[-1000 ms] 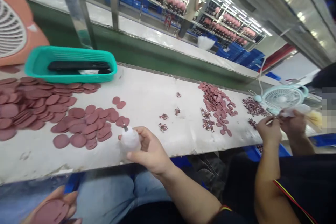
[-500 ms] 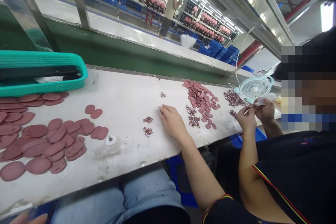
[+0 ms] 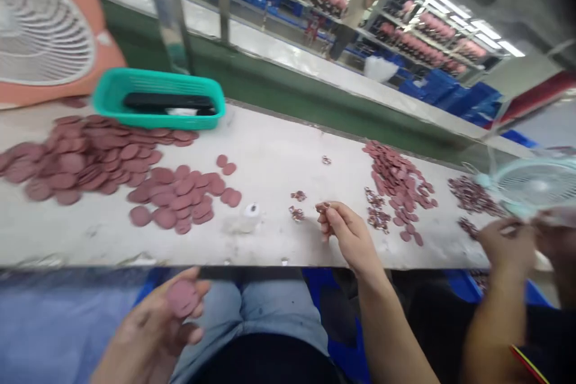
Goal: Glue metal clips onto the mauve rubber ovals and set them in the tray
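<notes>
Low at the front, off the table edge, my left hand holds a flat round dusty-red disc with its fingers closed about it. My right hand is over the white table, pinching a small shiny coppery metal piece between thumb and fingers; its exact kind is too small to tell. Just left of that hand lie two little clusters of similar shiny pieces. More shiny pieces lie to its right. A spread of red discs covers the table on the left.
A green basket with dark items stands behind the discs, beside an orange fan. A small white-topped container is mid-table. At right are another disc heap, a pale fan and a co-worker's hands.
The view has swung left and down. My left hand has come into fuller view with the disc. My right hand has lifted from the table with the shiny piece pinched.
</notes>
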`<state>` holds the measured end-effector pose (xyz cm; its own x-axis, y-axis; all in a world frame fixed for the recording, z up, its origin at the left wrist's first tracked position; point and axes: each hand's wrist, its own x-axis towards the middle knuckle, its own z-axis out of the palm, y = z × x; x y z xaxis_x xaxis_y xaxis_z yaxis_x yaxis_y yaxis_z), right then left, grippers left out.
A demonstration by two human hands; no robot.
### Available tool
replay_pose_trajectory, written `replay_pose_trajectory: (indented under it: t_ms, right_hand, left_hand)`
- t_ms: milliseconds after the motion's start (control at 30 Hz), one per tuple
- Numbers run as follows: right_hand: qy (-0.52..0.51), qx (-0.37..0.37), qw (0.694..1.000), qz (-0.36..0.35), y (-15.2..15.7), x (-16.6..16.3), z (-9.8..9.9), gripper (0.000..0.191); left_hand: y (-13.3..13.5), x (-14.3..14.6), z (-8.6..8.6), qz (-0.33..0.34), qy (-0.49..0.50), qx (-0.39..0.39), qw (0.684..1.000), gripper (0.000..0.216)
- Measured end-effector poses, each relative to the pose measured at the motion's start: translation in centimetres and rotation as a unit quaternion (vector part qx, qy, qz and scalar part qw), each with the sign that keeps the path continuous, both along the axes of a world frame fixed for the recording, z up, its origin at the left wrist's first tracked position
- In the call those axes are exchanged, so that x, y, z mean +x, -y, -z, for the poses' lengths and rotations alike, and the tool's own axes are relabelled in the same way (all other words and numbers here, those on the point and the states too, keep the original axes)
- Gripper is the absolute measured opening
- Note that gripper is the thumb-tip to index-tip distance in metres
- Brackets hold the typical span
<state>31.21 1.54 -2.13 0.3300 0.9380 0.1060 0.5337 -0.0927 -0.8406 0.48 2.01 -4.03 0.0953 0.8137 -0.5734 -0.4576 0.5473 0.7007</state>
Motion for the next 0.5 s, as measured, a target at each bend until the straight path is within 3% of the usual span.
replay_pose_trajectory:
  t_ms: [100,233,367,500]
  right_hand:
    - [-0.127,-0.025,0.986,-0.102,0.8,-3.6,-1.1,0.035]
    - [-0.255,-0.03,0.94,-0.224,1.2,-7.8,-2.4,0.022]
    - [-0.145,0.032,0.938,-0.313,1.3,-10.7,-3.4,0.02]
    - [-0.063,0.087,0.938,-0.33,1.5,-12.1,-3.8,0.022]
  left_hand:
    - [0.9,1.4,-1.7,-0.015,0.003,-0.044,0.999,0.04]
    - [1.8,1.2,-3.0,0.019,0.025,-0.066,0.997,0.039]
    - [2.2,0.1,-2.7,0.065,0.053,-0.038,0.996,0.041]
    - [2.2,-0.5,-2.0,0.11,0.093,0.016,0.989,0.038]
